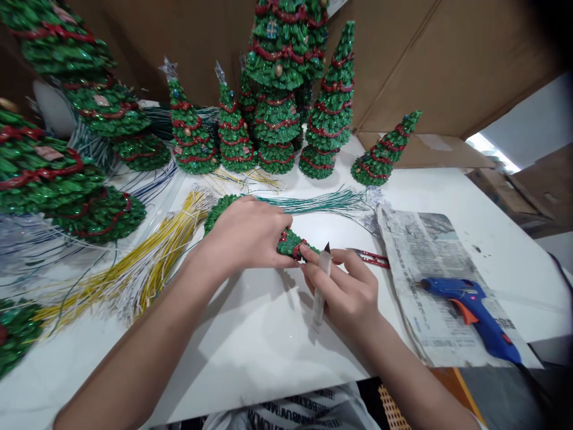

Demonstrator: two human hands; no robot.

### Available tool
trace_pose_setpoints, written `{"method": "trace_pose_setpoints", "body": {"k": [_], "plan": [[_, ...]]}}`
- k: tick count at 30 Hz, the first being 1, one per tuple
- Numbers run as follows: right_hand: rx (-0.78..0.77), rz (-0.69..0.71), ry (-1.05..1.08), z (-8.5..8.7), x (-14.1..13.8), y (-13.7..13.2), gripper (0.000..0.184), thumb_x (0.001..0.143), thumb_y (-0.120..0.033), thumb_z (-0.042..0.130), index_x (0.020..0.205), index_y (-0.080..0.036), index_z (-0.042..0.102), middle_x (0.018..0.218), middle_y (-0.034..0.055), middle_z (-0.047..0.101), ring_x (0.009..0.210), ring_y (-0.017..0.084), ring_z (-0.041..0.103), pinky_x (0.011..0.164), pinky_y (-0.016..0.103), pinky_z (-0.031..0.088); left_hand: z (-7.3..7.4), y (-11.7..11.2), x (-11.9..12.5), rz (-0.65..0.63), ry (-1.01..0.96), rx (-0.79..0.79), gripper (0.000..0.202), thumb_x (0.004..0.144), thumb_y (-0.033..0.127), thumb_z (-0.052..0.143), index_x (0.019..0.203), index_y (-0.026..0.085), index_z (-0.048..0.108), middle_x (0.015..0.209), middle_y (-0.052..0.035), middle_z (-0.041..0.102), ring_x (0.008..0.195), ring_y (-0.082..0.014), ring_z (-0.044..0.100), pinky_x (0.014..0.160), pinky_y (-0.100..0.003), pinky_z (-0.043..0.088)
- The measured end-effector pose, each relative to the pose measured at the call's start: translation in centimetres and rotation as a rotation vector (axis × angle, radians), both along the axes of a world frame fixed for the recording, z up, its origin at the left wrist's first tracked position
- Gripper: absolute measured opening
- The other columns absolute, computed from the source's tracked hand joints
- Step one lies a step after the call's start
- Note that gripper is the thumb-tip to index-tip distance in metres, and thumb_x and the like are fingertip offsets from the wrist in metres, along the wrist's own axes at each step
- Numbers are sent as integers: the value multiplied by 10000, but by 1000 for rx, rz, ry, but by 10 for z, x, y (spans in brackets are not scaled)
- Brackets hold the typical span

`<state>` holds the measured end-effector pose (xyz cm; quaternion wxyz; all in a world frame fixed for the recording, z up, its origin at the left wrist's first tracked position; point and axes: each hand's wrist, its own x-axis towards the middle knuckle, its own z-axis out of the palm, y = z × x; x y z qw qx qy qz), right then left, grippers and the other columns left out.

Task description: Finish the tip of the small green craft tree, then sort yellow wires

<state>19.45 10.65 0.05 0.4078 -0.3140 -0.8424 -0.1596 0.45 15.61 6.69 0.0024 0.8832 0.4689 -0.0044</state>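
Note:
A small green Christmas tree figurine (219, 212) with red garlands lies on its side over the white table. My left hand (250, 233) is closed around its middle and hides much of it. At the tree's narrow end, the thumb and fingertips of my right hand (347, 286) touch the surface. A slim tool with a whitish, wrapped-looking handle (319, 301) and a dark pointed tip is tucked between that hand's fingers, tip upward; it looks like a craft knife. Just past the right hand lie red-handled snips (373, 258), partly hidden behind it.
A blue hot glue gun (474, 313) rests on folded newspaper (416, 245) at right. Yellow and white wires (165, 257) lie at left, green wires (322, 202) behind my hands. Several decorated trees (326, 119) stand at the back and left, before a cardboard wall (403, 65).

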Motion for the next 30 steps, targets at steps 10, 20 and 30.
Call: {"method": "trace_pose_setpoints", "body": {"k": [10,20,30], "plan": [[14,-24,55,0,-8,-1,219,838,-59,608,915,-264,615,859,12,756,655,160,562,598,293,491,1,-3,1,19,-9,-9,399,730,593,624,737,195,599,805,-36,716,787,-251,675,738,-373,435],[-203,-16,140,-1,-10,1,226,828,-22,589,862,-239,537,829,-8,728,729,168,502,625,295,467,-1,-4,2,12,11,-3,409,710,605,650,711,199,596,771,-29,697,776,-266,670,746,-404,453],[-490,37,241,0,-9,7,223,804,-52,578,827,-247,473,826,-5,681,741,176,510,618,296,446,-5,-1,3,-9,59,-2,482,693,680,640,736,200,615,782,-39,690,798,-284,676,784,-428,458]]}}
